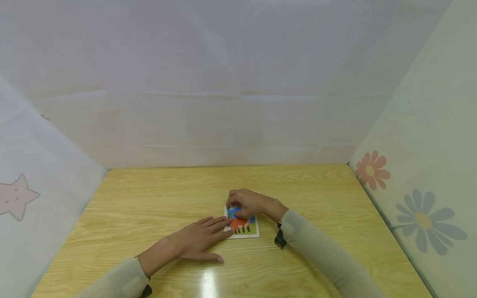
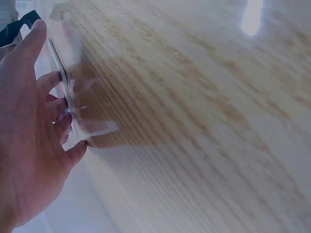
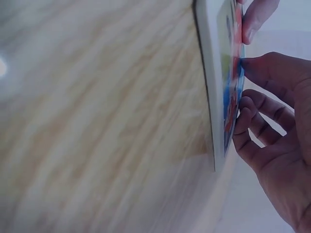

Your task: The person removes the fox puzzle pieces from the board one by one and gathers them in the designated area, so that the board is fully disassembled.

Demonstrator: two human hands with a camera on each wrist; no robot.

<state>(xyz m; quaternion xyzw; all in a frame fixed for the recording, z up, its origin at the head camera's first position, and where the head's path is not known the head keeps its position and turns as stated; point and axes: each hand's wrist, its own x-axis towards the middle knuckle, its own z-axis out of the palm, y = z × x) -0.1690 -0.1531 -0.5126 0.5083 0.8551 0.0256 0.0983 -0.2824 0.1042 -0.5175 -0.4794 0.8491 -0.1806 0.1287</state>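
Note:
A small square picture puzzle (image 1: 243, 235) lies on the table, white-framed, with an orange-red animal on green and blue. My left hand (image 1: 199, 239) lies flat beside it with fingers spread, the fingertips over its left edge and the thumb apart on the wood. From the right, my right hand (image 1: 249, 203) reaches over the upper part of the puzzle with curled fingers. In the right wrist view its thumb (image 3: 260, 68) and bent fingers touch the picture face; I cannot tell whether a loose piece is between them. A left fingertip (image 3: 257, 22) touches the picture near that thumb.
The wooden table (image 1: 156, 194) has a glossy surface with a light reflection near the front. Pale cloth walls stand behind and at both sides, with a printed star (image 1: 18, 198) at left and flowers (image 1: 422, 221) at right. Dark straps circle both wrists.

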